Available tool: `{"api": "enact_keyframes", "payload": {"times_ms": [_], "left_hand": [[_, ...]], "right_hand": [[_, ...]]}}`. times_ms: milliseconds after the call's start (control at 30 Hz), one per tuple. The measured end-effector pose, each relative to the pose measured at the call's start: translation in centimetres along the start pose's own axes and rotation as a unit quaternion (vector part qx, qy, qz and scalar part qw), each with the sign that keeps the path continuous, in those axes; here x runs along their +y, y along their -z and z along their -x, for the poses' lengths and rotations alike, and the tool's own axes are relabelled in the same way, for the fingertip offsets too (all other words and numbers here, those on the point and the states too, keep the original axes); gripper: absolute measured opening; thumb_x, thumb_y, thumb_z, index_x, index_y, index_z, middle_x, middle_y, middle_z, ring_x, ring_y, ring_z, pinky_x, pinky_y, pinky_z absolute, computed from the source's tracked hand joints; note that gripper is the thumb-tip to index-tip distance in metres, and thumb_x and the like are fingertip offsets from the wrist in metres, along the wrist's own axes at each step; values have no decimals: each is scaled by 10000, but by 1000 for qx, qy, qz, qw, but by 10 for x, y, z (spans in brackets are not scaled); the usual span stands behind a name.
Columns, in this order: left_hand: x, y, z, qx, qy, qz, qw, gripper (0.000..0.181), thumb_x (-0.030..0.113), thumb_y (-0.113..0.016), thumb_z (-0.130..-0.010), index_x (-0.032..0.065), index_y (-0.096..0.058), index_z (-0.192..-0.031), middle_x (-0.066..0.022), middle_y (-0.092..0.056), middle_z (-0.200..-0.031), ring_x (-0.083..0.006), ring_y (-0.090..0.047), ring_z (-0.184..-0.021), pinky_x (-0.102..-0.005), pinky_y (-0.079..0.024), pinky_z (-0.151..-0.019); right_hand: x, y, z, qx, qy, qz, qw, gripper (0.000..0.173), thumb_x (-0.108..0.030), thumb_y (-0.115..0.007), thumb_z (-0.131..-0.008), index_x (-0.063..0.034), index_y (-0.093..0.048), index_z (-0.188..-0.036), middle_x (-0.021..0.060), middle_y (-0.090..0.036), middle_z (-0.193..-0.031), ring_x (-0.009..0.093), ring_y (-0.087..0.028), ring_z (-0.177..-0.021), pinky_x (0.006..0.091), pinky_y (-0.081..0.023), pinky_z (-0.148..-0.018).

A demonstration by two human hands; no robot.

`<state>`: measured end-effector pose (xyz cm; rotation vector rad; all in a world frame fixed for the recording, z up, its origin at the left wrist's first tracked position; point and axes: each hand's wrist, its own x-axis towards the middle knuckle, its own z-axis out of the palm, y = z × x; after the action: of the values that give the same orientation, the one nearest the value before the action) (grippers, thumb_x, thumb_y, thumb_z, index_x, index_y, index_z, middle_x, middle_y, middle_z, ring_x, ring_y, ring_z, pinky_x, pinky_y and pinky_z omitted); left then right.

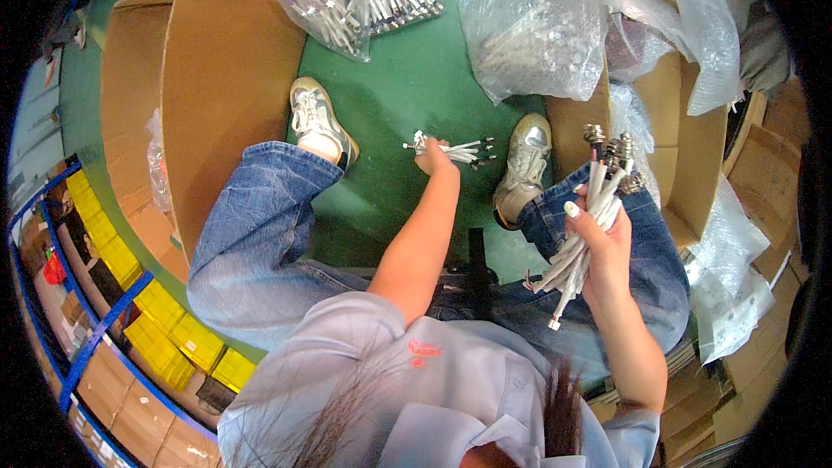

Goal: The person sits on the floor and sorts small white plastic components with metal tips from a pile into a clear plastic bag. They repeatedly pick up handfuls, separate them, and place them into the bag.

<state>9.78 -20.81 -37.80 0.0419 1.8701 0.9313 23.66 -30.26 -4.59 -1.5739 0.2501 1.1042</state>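
My left hand (433, 155) is low over the green floor between the shoes, its fingers closed around a small bundle of white-sleeved cables (463, 153). Small white connectors stick out on one side of that bundle and dark metal ends on the other. Above the right knee, my right hand (606, 240) grips a thicker bundle of white-sleeved cables (564, 264). Its round metal connectors (611, 146) point away from me, and the loose ends with a white plug hang toward my body. The palm and part of the fingers hide the middle of each bundle.
Open cardboard boxes stand at left (227, 78) and right (699, 162). A clear bag of cables (354, 0) and a bubble-wrap bag (536, 36) lie ahead. Bubble wrap (731, 260) is beyond the right knee. A blue shelf rack with yellow bins (156, 351) is at lower left.
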Motion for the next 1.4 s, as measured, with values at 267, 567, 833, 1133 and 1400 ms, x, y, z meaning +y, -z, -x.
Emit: {"api": "enact_keyframes", "payload": {"times_ms": [267,567,833,1133,1400], "left_hand": [[111,-20,132,-310,-58,99,944,92,90,-521,-777,71,-432,-762,-23,-435,-685,-115,-428,-572,-287,-410,-615],[218,10,338,-547,-529,81,643,144,67,-525,-774,44,-387,-805,-53,-450,-725,-125,-432,-666,-338,-361,-804],[231,68,368,-650,-627,-213,372,213,83,-606,-635,49,-402,-686,-85,-443,-718,-253,-469,-723,-402,-292,-914],[274,138,377,-552,-794,-233,101,229,67,-604,-561,56,-445,-725,-108,-470,-970,-289,-435,-977,-380,-359,-817],[302,198,377,-616,-680,-326,227,866,241,-637,-600,44,-147,-1287,-195,-95,-1327,-322,-61,-1242,-381,-103,-996]], "right_hand": [[-7,5,1,-43,-12,-107,993,149,-34,-478,-703,-20,-446,-848,47,-477,-654,119,-461,-533,235,-388,-484],[-31,-11,45,-174,-17,-284,943,275,-187,-466,-814,25,-382,-967,246,-521,-969,273,-563,-860,316,-497,-704],[-27,-16,71,-325,94,-379,861,353,-271,-454,-827,21,-451,-1026,170,-534,-964,256,-531,-907,349,-447,-775],[-35,-22,122,-471,60,-282,834,463,-206,-511,-741,28,-375,-1117,123,-552,-907,217,-517,-897,318,-416,-803],[-52,22,132,-378,228,-106,891,246,-66,-564,-681,55,-525,-891,149,-597,-739,211,-582,-662,308,-469,-625]]}}
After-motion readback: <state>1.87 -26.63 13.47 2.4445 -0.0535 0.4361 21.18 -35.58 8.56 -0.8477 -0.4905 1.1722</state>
